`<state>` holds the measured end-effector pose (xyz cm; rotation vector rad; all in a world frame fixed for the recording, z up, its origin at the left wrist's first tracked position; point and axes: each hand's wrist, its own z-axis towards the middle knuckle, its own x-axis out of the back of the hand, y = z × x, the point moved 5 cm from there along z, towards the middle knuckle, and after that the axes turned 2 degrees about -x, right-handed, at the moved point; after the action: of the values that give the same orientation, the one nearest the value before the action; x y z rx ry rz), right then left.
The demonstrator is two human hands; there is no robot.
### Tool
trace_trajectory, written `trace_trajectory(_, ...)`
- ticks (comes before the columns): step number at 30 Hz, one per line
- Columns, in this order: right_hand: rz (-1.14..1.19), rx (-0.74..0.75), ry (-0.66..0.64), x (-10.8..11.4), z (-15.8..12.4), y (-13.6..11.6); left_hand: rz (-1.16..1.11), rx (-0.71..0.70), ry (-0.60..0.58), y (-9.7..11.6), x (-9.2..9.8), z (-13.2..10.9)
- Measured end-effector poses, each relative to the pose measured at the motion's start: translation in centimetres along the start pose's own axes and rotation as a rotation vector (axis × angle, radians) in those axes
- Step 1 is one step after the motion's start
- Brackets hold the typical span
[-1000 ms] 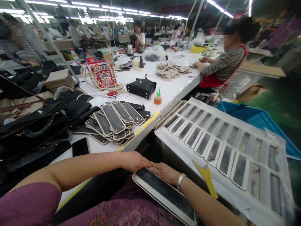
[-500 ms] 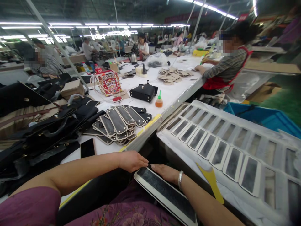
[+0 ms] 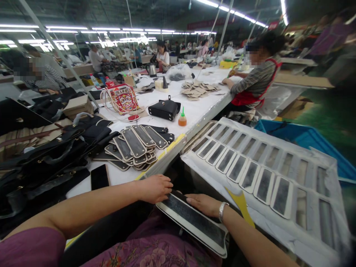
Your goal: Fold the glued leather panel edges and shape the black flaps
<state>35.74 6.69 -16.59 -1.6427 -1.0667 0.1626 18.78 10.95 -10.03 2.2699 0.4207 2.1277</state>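
Observation:
A long bag base panel (image 3: 191,221), black in the middle with a cream border, lies slanted over my lap. A small stud shows under its near edge. My left hand (image 3: 156,188) curls around its far left end, the fingertips at the corner. Along the far long edge, my right hand (image 3: 205,204) grips with the thumb on top; its other fingers are partly hidden behind the panel. At the left on the table, a pile of similar panels (image 3: 134,142) with metal studs lies near a phone (image 3: 100,177).
On my right, a paper-covered board (image 3: 313,237) carries rows of panels, with a yellow scraper-like piece (image 3: 242,206) at its edge. A blue crate (image 3: 300,135) stands behind. The table holds a black bag (image 3: 164,109), a glue bottle (image 3: 182,119) and black bags (image 3: 52,159). A co-worker (image 3: 254,79) sits beyond.
My left hand's fingers have shifted and spread slightly at the panel's end. The right hand stays at the far edge, a little farther from the left. The surroundings have shifted left in view.

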Motion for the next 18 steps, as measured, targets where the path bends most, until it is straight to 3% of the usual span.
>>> trace_trajectory(2,-0.036,-0.093,0.144,0.8,-3.8,1.0,-0.070,-0.002,0.042,1.6,0.0,0.6)
trace_trajectory(4,-0.072,-0.172,0.398,0.6,-8.1,1.6,-0.211,-0.038,0.080,3.9,-0.7,1.3)
trace_trajectory(8,-0.173,-0.122,0.821,-4.3,-14.5,1.1,-0.344,-0.074,0.134,8.5,-2.8,2.8)
trace_trajectory(11,-0.310,-0.055,0.993,-8.6,-15.8,0.6,-0.237,-0.034,0.179,10.4,-3.9,3.5)
trace_trajectory(13,-0.382,-0.030,1.101,-10.3,-15.8,0.5,-0.168,-0.028,0.191,11.2,-4.2,3.8)
trace_trajectory(18,-0.371,-0.078,1.262,-11.1,-15.2,0.0,-0.173,0.087,0.180,11.6,-4.7,4.1)
